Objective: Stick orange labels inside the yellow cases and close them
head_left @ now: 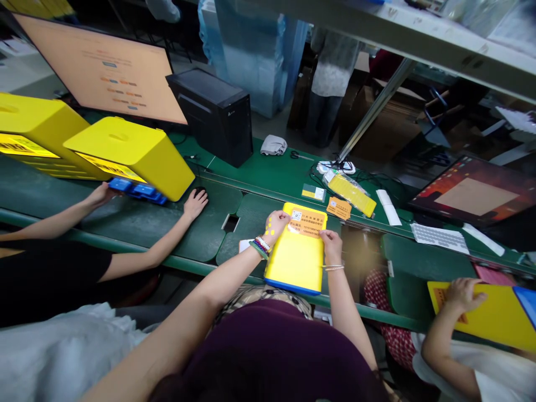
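A yellow box with a blue lower edge (296, 262) lies on the bench right in front of me. Across its far end is an orange label (307, 222) with dark print and a QR code. My left hand (275, 226) pinches the label's left edge, with several yellow dots on the back of the hand and bracelets at the wrist. At the lower right corner of the label, my right hand (332, 245) has thumb and finger closed on it. I cannot tell whether the label is stuck down. A stack of similar orange labels (339, 207) lies just beyond.
Left, a co-worker's hand (196, 204) rests on a mouse beside yellow boxes (138, 151). Right, another person's hand (463, 295) lies on a yellow panel (498, 318). Beyond are a computer tower (213, 114), scissors (300, 156), yellow label sheets (352, 192) and a keyboard (439, 238).
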Demonstrator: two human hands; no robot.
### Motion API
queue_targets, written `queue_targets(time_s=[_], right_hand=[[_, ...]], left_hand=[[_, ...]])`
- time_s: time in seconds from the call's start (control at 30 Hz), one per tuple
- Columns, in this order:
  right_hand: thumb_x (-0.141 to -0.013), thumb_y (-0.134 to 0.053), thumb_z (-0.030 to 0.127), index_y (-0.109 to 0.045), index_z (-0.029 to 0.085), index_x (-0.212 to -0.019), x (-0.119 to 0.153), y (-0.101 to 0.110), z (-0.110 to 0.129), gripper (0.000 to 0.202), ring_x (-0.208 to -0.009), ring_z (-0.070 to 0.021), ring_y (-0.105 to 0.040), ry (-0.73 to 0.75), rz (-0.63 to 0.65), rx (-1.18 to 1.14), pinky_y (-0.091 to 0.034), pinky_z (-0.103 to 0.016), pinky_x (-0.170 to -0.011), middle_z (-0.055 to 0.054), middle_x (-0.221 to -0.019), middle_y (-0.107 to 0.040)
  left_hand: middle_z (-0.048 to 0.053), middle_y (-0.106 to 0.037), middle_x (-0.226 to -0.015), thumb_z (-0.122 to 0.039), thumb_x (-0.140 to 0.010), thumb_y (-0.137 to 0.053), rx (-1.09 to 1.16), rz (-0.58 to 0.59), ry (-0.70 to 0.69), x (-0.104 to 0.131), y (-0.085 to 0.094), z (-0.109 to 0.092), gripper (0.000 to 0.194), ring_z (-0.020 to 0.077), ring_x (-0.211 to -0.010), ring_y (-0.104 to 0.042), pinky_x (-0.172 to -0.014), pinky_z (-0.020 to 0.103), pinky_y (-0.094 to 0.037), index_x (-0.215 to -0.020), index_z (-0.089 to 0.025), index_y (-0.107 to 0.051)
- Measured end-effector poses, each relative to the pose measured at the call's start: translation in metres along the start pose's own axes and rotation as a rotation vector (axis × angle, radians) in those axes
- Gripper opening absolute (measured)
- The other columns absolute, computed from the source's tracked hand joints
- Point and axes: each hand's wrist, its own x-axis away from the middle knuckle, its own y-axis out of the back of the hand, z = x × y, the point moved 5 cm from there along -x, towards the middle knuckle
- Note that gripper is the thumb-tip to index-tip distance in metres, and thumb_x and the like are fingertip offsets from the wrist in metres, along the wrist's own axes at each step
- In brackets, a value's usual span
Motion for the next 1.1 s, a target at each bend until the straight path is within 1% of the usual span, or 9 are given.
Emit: queue_targets(time_s=[0.23, 0.37, 0.57, 0.8, 1.1], right_hand=[[-0.06, -0.074, 0.04, -0.07, 0.016, -0.068, 0.002, 0.001, 0.003, 0.026, -0.074, -0.0168, -0.054, 0.002, -0.018, 0.004, -0.045, -0.033, -0.077, -0.003, -0.083, -0.061], [-0.061, -0.074, 0.041, -0.07, 0.016, -0.069, 0.004, 0.002, 0.005, 0.026, -0.073, -0.0166, -0.053, 0.017, -0.024, 0.015, -0.045, -0.033, -0.076, -0.003, -0.082, -0.06], [-0.062, -0.072, 0.04, -0.07, 0.017, -0.068, 0.005, 0.002, 0.01, 0.025, -0.075, -0.0175, -0.052, 0.043, -0.038, 0.044, -0.044, -0.033, -0.078, -0.003, -0.08, -0.059], [-0.063, -0.07, 0.044, -0.068, 0.018, -0.067, 0.005, 0.001, 0.009, 0.027, -0.074, -0.0171, -0.05, 0.069, -0.04, 0.071, -0.043, -0.032, -0.075, -0.003, -0.078, -0.057], [-0.064, -0.07, 0.042, -0.069, 0.018, -0.067, 0.006, 0.002, 0.012, 0.024, -0.073, -0.0171, -0.05, 0.091, -0.044, 0.073, -0.043, -0.032, -0.076, -0.003, -0.079, -0.058]], left_hand=[[0.0, -0.059, -0.066, -0.031, -0.071, -0.06, -0.038, -0.017, -0.033, 0.0, 0.001, -0.002, 0.017, 0.0148, -0.067, -0.053, -0.062, 0.024, -0.039, -0.062, -0.017, -0.061], [0.001, -0.06, -0.07, -0.03, -0.072, -0.06, -0.052, -0.023, -0.053, 0.001, 0.002, -0.003, 0.016, 0.0154, -0.07, -0.054, -0.063, 0.025, -0.038, -0.062, -0.017, -0.062], [0.0, -0.057, -0.067, -0.029, -0.072, -0.06, -0.085, -0.026, -0.077, 0.001, 0.002, -0.006, 0.017, 0.0161, -0.07, -0.053, -0.064, 0.026, -0.038, -0.059, -0.018, -0.059], [0.0, -0.056, -0.066, -0.027, -0.074, -0.058, -0.128, -0.03, -0.102, 0.002, 0.003, -0.01, 0.017, 0.0173, -0.071, -0.053, -0.066, 0.027, -0.038, -0.059, -0.02, -0.059], [0.001, -0.057, -0.065, -0.025, -0.074, -0.058, -0.189, -0.04, -0.111, 0.003, 0.003, -0.016, 0.018, 0.0184, -0.073, -0.054, -0.066, 0.027, -0.037, -0.057, -0.02, -0.057]])
